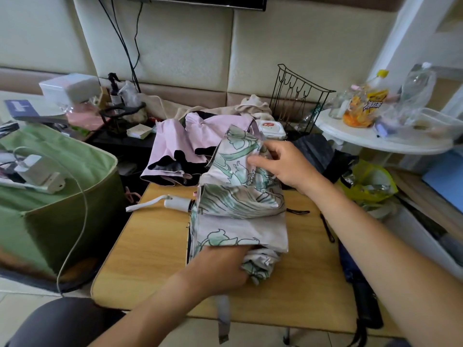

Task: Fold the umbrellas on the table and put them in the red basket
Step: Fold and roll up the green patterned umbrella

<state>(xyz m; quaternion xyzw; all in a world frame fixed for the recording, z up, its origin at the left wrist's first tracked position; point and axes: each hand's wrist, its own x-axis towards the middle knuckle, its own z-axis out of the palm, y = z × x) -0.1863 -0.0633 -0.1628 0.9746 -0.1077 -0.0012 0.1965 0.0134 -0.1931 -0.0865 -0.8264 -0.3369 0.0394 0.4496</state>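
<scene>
Both hands' fingers (pixel 259 160) clamped on floral umbrella (pixel 238 204), left hand (pixel 220 266) nearest.

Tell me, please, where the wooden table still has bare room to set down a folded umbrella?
Bare wood lies left of the floral umbrella, below its white handle, toward the table front-left corner. Right of it, black straps interrupt the space. The back edge is crowded by the pink umbrella.

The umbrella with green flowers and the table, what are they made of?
The umbrella looks like thin matte woven cloth: it creases and folds softly under both hands. The table looks like wood or wood-print laminate: pale grain lines, smooth, slight sheen. Which one, I cannot tell.
</scene>
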